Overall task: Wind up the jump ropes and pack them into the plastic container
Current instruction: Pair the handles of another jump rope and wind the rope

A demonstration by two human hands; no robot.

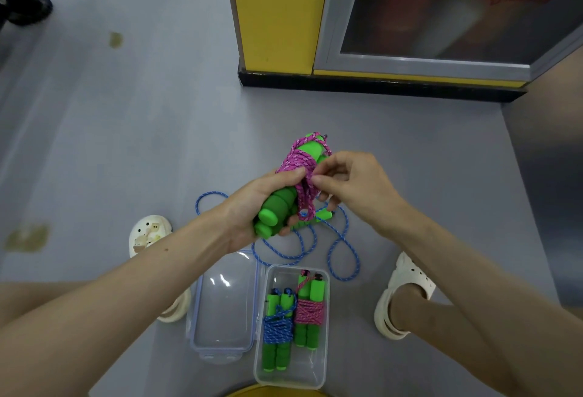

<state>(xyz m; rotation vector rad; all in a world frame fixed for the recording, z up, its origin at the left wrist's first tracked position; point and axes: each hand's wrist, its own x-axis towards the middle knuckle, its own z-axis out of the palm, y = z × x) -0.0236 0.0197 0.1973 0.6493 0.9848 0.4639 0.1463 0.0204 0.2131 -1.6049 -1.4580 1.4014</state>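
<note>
Rope in work was the pink jump rope [299, 160], held up at frame centre, cord wound in a thick bundle round its paired green foam handles. Left hand [252, 207] came in from 8 o'clock and gripped the handles low, fingers curled round them, handle butts sticking out toward 7 o'clock. Right hand [350, 185] came in from 4 o'clock, thumb and forefinger pinching strands of the pink cord at the bundle's 4 o'clock side. Other fingers were curled under; whether they touched anything else couldn't be told.

Plastic container [293, 379] sat open on the floor [126, 128] at 6 o'clock of the hands, between the person's feet. Two wound ropes lay inside, side by side, handles pointing 12 to 6: blue bundle [277, 330] at the 9 o'clock side, pink bundle [309, 311] at the 3 o'clock side, set slightly higher. Clear lid [220, 308] lay just beside the container at its 9 o'clock, touching or nearly so.

Loose blue jump rope [340, 245] lay unwound on the floor under the hands, loops spread from 9 to 4 o'clock, just at 12 o'clock of the container. One green handle of it showed partly behind the right fingers.

White clogs: one [148, 232] at 9 o'clock, one [403, 295] at 4 o'clock. Yellow cabinet [274, 18] stood at 12 o'clock.
</note>
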